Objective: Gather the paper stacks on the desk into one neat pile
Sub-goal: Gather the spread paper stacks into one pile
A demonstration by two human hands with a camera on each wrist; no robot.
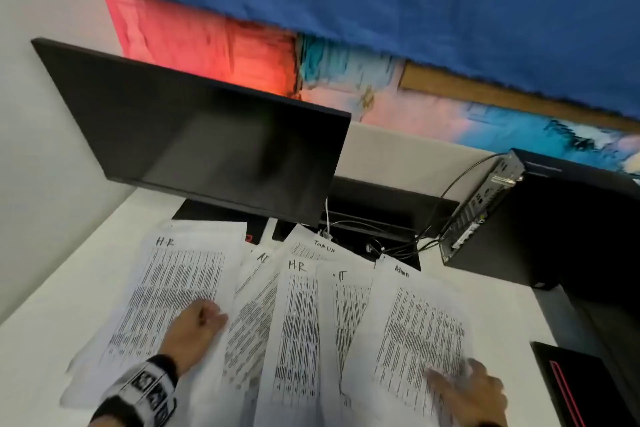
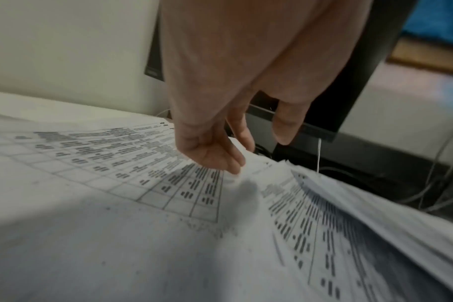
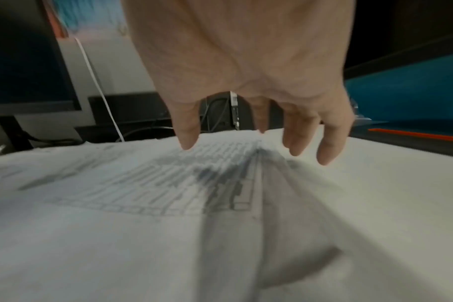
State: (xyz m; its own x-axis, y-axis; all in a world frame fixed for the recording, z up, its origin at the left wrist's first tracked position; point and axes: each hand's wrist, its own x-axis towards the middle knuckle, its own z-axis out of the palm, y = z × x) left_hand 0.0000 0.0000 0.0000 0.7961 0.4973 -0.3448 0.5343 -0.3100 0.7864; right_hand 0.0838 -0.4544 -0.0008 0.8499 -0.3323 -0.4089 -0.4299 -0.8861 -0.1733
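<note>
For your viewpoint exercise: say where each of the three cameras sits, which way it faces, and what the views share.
Head: worn on the head, looks down over spread papers and monitor; shows left hand, right hand.
Left wrist: faces along left hand, fingers on the H.R sheet.
Right wrist: faces along right hand above the Admin sheet.
Shared: papers, monitor.
</note>
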